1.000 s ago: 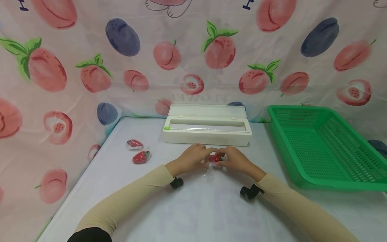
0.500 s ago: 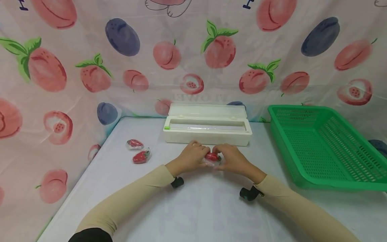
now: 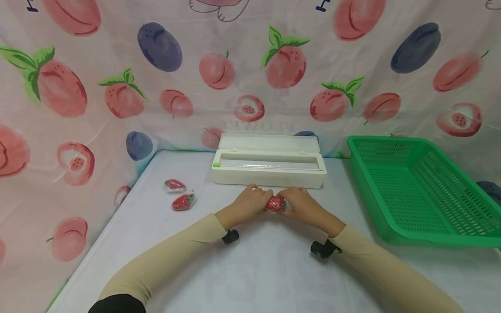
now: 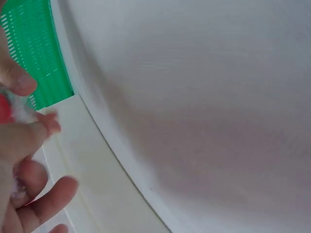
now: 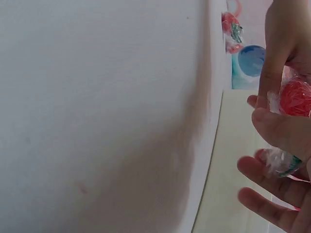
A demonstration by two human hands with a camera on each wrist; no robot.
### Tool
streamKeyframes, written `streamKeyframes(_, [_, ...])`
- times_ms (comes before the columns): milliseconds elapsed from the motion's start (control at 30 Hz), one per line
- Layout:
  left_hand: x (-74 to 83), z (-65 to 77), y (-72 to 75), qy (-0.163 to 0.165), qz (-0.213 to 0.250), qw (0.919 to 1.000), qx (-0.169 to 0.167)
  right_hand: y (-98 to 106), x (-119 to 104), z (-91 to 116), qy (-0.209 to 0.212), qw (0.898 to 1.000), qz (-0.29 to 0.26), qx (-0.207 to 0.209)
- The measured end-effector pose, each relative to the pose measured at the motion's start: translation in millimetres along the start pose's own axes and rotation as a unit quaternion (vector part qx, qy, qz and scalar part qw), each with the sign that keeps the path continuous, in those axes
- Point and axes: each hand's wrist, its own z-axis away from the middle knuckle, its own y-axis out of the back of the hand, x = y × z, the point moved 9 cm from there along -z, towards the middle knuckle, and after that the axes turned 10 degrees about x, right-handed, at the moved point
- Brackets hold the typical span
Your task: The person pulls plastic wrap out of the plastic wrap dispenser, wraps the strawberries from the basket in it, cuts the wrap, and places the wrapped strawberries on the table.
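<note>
Both hands hold a red fruit with a green top, wrapped in clear plastic film; its exact kind is hard to tell. My left hand grips the fruit's left end with thumb and fingers. At the right end, by the green top, my right hand pinches it. Crinkled film and the red body show between the fingers in the right wrist view. Only a sliver of red appears in the left wrist view. Two similar wrapped red fruits, one behind and one nearer, lie on the left.
Just behind the hands stands a long white cling film box, its lid raised and a roll inside. A green perforated basket stands on the right. White cloth covers the table, and a fruit-print curtain hangs behind.
Loose film below the fruit has been gathered in around it. The fingers have shifted from its top to closer grips at both ends. Basket, box and the other fruits stay put.
</note>
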Motion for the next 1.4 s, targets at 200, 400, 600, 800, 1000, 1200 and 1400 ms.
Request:
streamKeyframes(200, [6.1,1.6,9.7,-0.039,-0.129,0.9876,0.080,-13.4,4.4,1.3,-0.011,0.996,0.047,-0.077])
streamKeyframes(400, [-3.7,2.0,8.8,-0.012,-0.092,0.9942,0.054,-6.3,0.2,4.8,0.080,0.986,0.147,-0.013])
streamKeyframes(600, [-10.0,4.4,6.1,-0.015,-0.039,0.9989,0.021,1.6,0.0,7.5,0.112,0.985,0.130,0.019])
streamKeyframes(800, [-6.6,8.1,16.1,-0.036,-0.090,0.9909,0.094,2.6,-6.9,0.3,0.090,0.995,0.034,-0.001])
streamKeyframes(1000, [-13.8,9.1,11.6,0.010,0.001,0.9987,0.049,-2.9,-18.1,-6.2,0.121,0.990,0.075,0.004])
streamKeyframes(1200, [-22.6,12.2,12.1,0.001,-0.030,0.9980,0.056,-10.9,-16.3,-18.0,0.105,0.993,0.047,-0.017])
streamKeyframes(1400, [-40.8,19.8,4.0,-0.002,-0.107,0.9916,0.072,-22.9,-8.8,-35.5,0.031,0.997,-0.016,-0.075])
